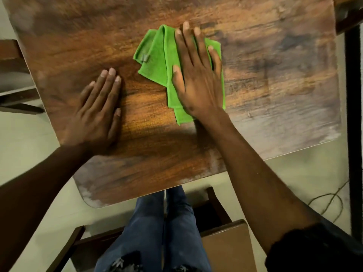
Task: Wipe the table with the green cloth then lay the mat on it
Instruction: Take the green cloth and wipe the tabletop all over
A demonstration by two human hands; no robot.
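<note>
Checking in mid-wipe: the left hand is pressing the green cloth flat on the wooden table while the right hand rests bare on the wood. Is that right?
Not quite: the hands are swapped. In the head view the right hand presses the green cloth flat on the wooden table, and the left hand rests bare on the wood.

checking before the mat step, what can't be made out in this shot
Head view only:
- The mat: none in view.
- The middle of the green cloth: covered by the right hand.
- The table: far side cut off by the top edge.
- The tabletop under the left hand.
</note>
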